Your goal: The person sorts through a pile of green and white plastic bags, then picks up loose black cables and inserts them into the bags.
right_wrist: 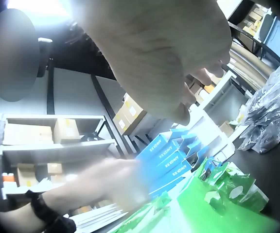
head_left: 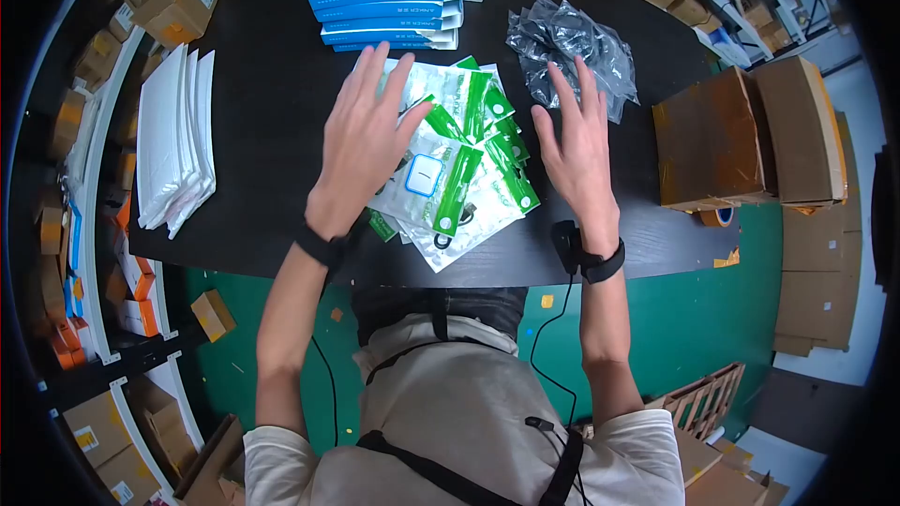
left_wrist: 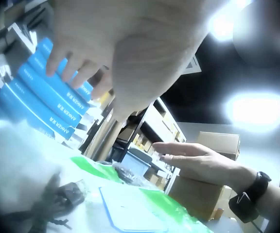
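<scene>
Left hand [head_left: 361, 136] is hovering over pouches [head_left: 457, 186], right hand [head_left: 577, 152] beside them
Fingers [head_left: 564, 94] are extending loosely spread, pinching nothing; the pouches are lying near the bench [head_left: 262, 112] edge, probably for easy reach

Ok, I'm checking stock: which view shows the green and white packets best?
Head view: it looks down on the packets, though the left hand covers some. The left wrist view shows them washed out; the right wrist view cuts them off at the bottom.

left hand [left_wrist: 130, 53]: near blue boxes [left_wrist: 47, 92] | right hand [left_wrist: 198, 164]: raised | packets [left_wrist: 130, 211]: below
</scene>
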Demonstrator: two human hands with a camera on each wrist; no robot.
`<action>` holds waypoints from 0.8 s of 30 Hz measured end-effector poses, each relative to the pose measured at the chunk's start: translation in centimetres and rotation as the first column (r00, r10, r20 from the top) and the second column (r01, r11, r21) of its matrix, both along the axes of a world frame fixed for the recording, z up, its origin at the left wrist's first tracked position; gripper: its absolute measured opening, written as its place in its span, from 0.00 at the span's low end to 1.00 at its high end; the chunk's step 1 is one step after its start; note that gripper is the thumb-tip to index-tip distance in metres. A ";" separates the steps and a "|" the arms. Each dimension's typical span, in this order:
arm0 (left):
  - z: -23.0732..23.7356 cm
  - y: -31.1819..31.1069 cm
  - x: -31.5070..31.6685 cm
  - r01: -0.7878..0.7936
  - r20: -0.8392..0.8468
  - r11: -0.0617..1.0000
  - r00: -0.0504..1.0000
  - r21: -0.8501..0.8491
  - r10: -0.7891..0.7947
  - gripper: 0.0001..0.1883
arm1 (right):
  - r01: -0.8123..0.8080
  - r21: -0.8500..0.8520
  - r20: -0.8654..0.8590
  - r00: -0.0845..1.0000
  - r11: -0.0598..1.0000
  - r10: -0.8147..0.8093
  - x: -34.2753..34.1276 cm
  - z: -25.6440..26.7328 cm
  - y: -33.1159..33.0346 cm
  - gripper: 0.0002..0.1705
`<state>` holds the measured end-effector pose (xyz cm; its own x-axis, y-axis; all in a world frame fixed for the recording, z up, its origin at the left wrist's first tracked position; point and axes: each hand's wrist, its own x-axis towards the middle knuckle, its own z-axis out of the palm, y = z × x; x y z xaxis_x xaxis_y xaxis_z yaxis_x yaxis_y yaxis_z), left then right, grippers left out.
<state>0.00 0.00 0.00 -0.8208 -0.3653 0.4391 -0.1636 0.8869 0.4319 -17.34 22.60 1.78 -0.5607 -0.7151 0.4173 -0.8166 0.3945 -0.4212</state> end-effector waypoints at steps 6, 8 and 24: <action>0.2 0.3 -0.9 -0.079 -0.052 0.953 0.996 -0.293 0.067 0.40 | 0.158 0.157 -0.295 0.949 0.975 -0.106 1.2 0.3 -2.2 0.37; 0.7 0.4 -0.9 -0.082 -0.068 0.946 0.996 -0.315 0.063 0.40 | 0.211 0.194 -0.341 0.930 0.958 -0.136 1.6 0.5 -2.6 0.36; 0.6 0.5 0.1 -0.121 0.016 0.935 0.991 -0.334 0.134 0.48 | 0.237 0.234 -0.297 0.941 0.943 -0.162 3.1 0.9 -2.6 0.46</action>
